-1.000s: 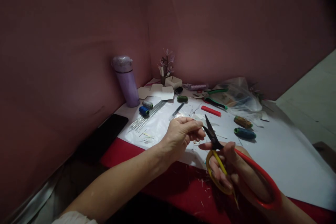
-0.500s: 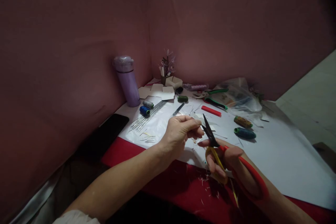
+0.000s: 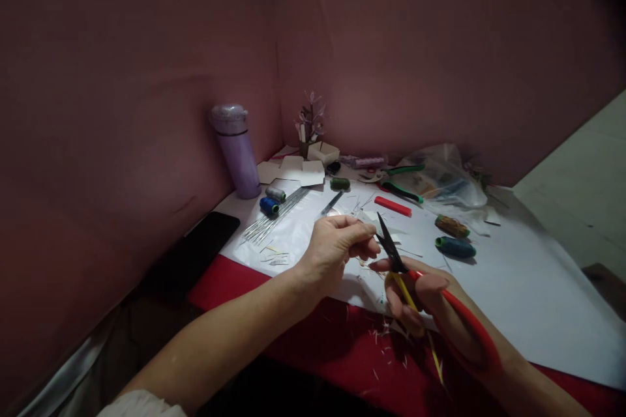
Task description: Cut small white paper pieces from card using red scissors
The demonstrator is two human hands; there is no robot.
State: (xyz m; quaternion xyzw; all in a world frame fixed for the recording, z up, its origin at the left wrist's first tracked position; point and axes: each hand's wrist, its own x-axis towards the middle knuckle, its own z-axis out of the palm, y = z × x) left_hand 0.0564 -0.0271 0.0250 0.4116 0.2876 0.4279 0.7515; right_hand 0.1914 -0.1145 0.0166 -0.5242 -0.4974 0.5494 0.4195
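Just beyond my left fingertips [image 3: 368, 229], the short black blades of the scissors with one yellow and one red loop handle [image 3: 391, 253] point up and away, their tips right beside what the left hand [image 3: 337, 246] pinches. That hand is curled shut, thumb pressed on forefinger around something thin and pale; it is too small for me to tell what it is. My right hand [image 3: 430, 306] grips the scissors, fingers threaded through the yellow loop and the red loop running back along the wrist; the blades look nearly closed.

Under both hands lies the white sheet of paper [image 3: 513, 287] spread over the red cloth [image 3: 235, 273], with pale snippets scattered on the cloth below my right fingers. Past the left knuckles, a fan of thin silver wires [image 3: 274, 216] lies on the sheet, a blue thread spool [image 3: 268, 206] touching it. Farther off stands an upright lilac flask with a domed lid [image 3: 237, 151]. Beyond the scissor tips rest a red stick-shaped tool [image 3: 393, 206] and green-handled pliers [image 3: 402, 191]; off to the right of my right fingers lie a teal spool [image 3: 456, 247] and a brown one [image 3: 452, 226], near each other. A black phone [image 3: 195, 254] lies well left of the left wrist.
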